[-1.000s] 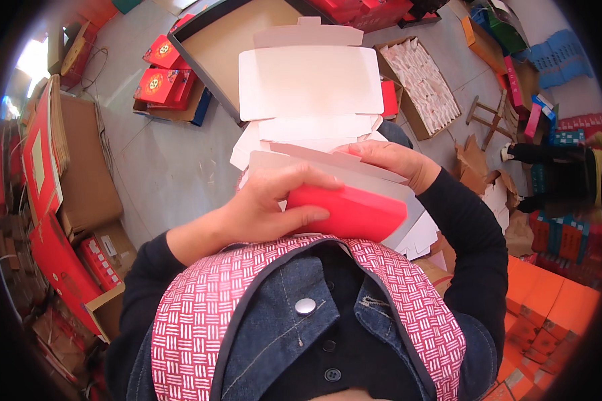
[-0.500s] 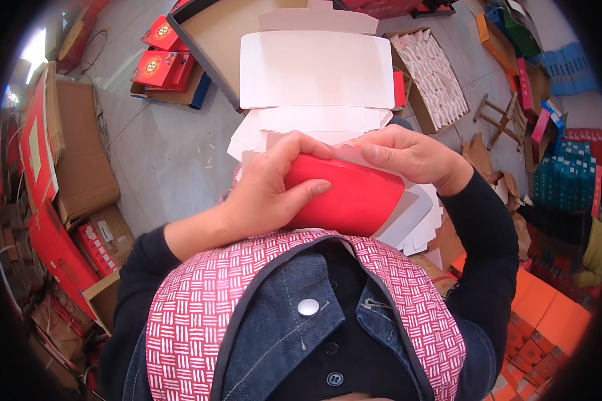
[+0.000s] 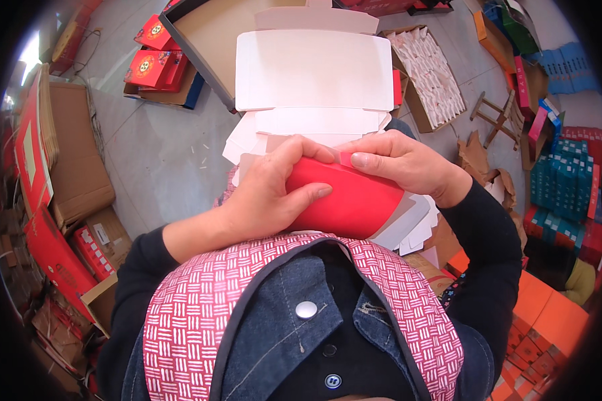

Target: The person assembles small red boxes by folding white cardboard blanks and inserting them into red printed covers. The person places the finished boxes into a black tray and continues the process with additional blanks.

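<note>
A red cardboard box blank (image 3: 344, 208), bent into a curve, lies across my lap against the patterned apron. My left hand (image 3: 274, 187) grips its left end, with the thumb on the red face and the fingers bent over the top edge. On the far edge my right hand (image 3: 415, 164) pinches the card, its thumb pressing a small red flap beside the left fingertips. Several white and grey tabs (image 3: 415, 224) fan out beneath its right end. Beyond the hands lies a flat white box blank (image 3: 314, 72) with folded flaps. The undersides of my fingers are hidden.
A large dark-edged tray (image 3: 207, 33) stands behind the white blank. Red boxes (image 3: 150, 67) sit at the far left, and a carton of white packets (image 3: 427, 77) at the far right. Cardboard (image 3: 80, 147) leans at left; orange boxes (image 3: 548, 301) are stacked at lower right.
My right hand has shifted slightly left and down, and its thumb now lies on the small red flap at the edge. My left hand keeps nearly the same grip.
</note>
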Tool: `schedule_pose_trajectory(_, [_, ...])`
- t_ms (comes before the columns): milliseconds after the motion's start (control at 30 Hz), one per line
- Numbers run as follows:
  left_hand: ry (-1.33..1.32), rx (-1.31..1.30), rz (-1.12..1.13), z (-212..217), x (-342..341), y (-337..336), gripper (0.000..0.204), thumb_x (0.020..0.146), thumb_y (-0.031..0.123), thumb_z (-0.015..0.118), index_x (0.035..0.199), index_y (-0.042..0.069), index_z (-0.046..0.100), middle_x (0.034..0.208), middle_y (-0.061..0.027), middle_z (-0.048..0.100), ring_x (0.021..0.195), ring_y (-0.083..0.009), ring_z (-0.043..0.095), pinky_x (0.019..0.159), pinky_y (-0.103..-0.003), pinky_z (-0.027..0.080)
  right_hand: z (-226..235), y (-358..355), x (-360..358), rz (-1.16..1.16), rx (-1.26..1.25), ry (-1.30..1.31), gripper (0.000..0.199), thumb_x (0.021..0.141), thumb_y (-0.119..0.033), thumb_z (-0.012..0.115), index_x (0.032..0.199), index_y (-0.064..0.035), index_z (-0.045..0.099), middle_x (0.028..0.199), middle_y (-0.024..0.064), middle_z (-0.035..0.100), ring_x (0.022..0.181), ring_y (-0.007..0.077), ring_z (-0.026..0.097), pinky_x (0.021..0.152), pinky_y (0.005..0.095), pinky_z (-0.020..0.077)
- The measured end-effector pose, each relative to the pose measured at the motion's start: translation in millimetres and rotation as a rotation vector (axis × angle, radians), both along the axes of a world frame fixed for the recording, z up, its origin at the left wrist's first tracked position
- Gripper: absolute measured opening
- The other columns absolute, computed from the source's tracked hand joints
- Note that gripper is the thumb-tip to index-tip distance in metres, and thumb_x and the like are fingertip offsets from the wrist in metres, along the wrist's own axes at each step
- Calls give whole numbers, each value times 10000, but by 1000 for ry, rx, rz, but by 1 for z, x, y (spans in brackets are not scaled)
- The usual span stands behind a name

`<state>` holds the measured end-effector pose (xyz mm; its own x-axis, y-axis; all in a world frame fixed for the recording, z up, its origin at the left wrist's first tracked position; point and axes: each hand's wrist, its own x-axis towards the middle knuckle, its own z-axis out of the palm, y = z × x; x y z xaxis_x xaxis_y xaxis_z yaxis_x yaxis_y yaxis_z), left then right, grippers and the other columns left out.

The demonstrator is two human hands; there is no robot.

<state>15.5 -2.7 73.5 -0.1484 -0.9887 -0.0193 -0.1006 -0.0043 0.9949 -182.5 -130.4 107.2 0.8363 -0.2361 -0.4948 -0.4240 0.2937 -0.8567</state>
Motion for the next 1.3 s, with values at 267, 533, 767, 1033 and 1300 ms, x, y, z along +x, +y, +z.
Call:
schedule_pose_trajectory(267, [92, 31, 12, -4, 3, 7, 313, 815, 66, 685, 1077, 13, 523, 1050, -134, 630, 1004, -239, 609, 865, -329, 480, 4, 9, 2, 47, -223, -48, 340, 979, -172, 471, 1250, 12, 565, 1058, 115, 675, 954, 142, 615, 855, 265, 474])
schedule_pose_trajectory(533, [449, 293, 168, 5, 2, 14, 359, 849, 65, 687, 1129, -2, 472, 1068, -140, 623, 953, -156, 630, 809, -263, 527, 14, 18, 9, 7, -289, 35, 348, 961, -139, 472, 1268, 2, 555, 1009, 127, 684, 897, 139, 629, 818, 264, 490])
schedule_pose_trajectory(767, [569, 474, 142, 7, 5, 15, 260, 888, 141, 660, 1065, -49, 648, 928, -132, 689, 807, -132, 660, 683, -238, 545, 18, 30, 9, -60, -287, 70, 350, 955, -115, 476, 1270, 18, 550, 1001, 89, 678, 883, 97, 605, 805, 237, 486])
schedule_pose_trajectory(1033, [581, 452, 255, 9, 3, 20, 225, 887, 151, 664, 1012, -36, 671, 909, -121, 695, 771, -124, 654, 670, -239, 541, 14, 42, 11, -158, -244, 11, 335, 960, -99, 480, 1263, 21, 561, 1025, 81, 665, 903, 86, 589, 800, 224, 482])
schedule_pose_trajectory(1300, [520, 360, 245, 20, 9, 15, 189, 859, 131, 690, 955, -31, 694, 862, -104, 698, 742, -119, 649, 665, -234, 527, 21, 52, 8, -268, -205, -43, 344, 976, -131, 495, 1281, 19, 548, 1068, 78, 652, 936, 91, 582, 822, 226, 475])
